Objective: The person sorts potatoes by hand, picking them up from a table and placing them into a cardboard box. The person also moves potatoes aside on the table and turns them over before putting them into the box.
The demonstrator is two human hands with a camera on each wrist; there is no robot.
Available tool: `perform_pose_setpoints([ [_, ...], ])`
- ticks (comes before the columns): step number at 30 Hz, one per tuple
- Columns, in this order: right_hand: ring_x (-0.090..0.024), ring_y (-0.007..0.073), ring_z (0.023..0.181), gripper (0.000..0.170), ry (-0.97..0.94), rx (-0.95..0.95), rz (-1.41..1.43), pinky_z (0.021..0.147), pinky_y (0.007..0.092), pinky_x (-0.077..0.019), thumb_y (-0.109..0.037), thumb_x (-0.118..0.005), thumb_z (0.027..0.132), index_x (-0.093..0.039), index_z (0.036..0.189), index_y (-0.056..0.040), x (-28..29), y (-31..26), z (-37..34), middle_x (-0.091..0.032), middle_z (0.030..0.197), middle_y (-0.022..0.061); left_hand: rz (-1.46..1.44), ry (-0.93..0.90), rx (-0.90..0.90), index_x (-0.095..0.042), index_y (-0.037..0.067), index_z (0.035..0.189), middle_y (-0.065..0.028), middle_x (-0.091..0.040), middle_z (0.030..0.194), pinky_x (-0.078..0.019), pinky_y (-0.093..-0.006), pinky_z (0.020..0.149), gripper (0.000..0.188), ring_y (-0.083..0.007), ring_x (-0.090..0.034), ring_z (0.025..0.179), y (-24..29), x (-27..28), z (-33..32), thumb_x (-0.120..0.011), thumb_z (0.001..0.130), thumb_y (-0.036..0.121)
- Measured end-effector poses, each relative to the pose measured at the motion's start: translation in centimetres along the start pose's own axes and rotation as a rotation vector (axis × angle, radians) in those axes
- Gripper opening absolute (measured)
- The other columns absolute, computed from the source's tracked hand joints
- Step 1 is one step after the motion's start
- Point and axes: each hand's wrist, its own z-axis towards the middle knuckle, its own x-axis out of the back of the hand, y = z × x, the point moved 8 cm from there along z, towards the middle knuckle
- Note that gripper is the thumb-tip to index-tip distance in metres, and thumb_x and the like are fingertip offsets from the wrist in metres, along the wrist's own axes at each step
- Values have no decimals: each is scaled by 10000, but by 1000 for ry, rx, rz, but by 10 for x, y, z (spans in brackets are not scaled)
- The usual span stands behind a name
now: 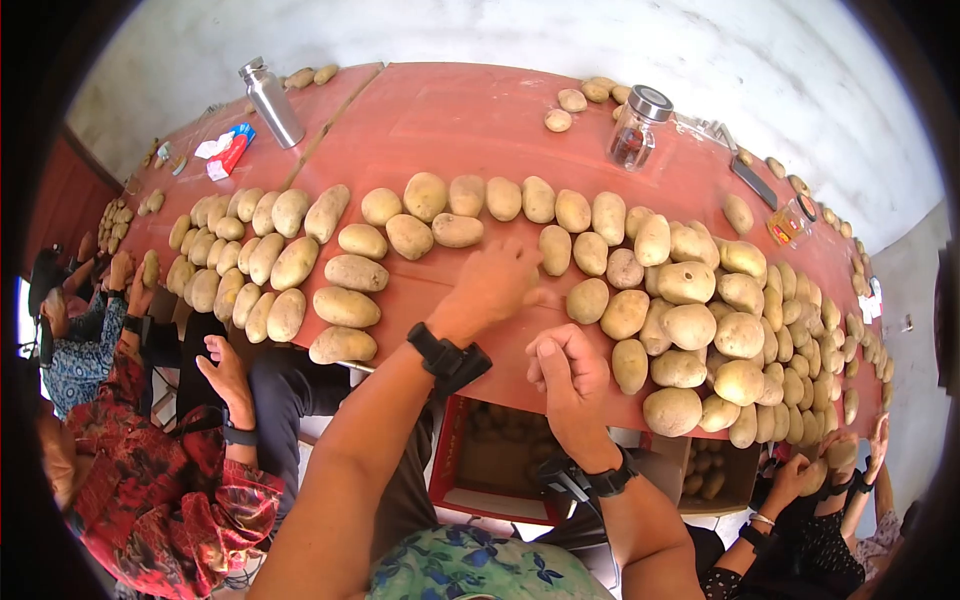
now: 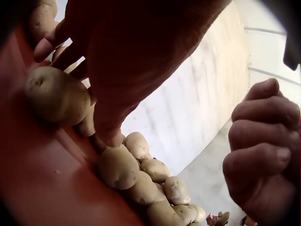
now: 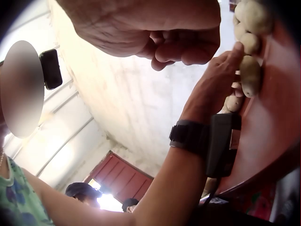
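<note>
My left hand reaches low over the red table, fingers extended toward a row of potatoes. In the left wrist view its fingers are spread behind a potato, and the thumb tip overlaps another potato. The right wrist view shows the left fingers straight beside an oblong potato. Nothing shows in its grasp in the head view. My right hand hangs just off the table's near edge with loosely curled fingers, holding nothing. A large heap of potatoes lies right of it.
Potato rows line the left side. Farther back stand a steel bottle, a tissue box and a glass jar. Open boxes sit below the table edge. People sit on both sides, one in a red patterned shirt.
</note>
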Motion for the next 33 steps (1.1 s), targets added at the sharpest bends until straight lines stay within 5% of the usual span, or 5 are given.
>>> perform_pose_setpoints([
  [5, -476, 47, 645, 134, -34, -23, -41, 581, 218, -391, -114, -513, 1000, -587, 931, -27, -2, 4, -2, -532, 692, -10, 67, -69, -28, -509, 33, 1205, -181, -552, 1107, -514, -447, 842, 585, -364, -544, 1046, 4, -17, -6, -792, 709, 159],
  [14, -483, 49, 647, 135, -70, -81, -31, 587, 224, -403, -118, -517, 999, -589, 928, -28, -9, 12, -4, -538, 703, -9, 253, -5, -83, -568, -8, 1092, -163, -577, 1067, -504, -395, 846, 417, -332, -565, 1012, 2, -24, -2, -717, 728, 128],
  [23, -485, 68, 637, 115, -115, -75, -115, 581, 243, -413, -107, -524, 987, -580, 929, -26, -13, 3, -11, -538, 701, -3, 46, -161, 169, -499, 5, 1263, -221, -525, 1155, -504, -456, 880, 587, -396, -553, 1057, -12, -24, -4, -749, 774, 212],
  [29, -494, 75, 661, 100, -101, -68, -103, 609, 244, -424, -111, -540, 977, -564, 977, -13, -19, 9, -26, -548, 734, 9, -481, 133, 251, -507, 8, 1285, -175, -594, 1119, -511, -403, 812, 533, -239, -608, 973, -32, -2, -11, -675, 853, 271],
  [33, -496, 76, 672, 106, -103, -22, -167, 612, 241, -431, -121, -547, 975, -557, 991, -16, -26, 34, -39, -555, 762, 14, -1367, 16, 409, -565, 43, 1123, -113, -649, 1002, -505, -308, 676, 280, -177, -636, 905, -41, -3, -20, -548, 961, 271],
])
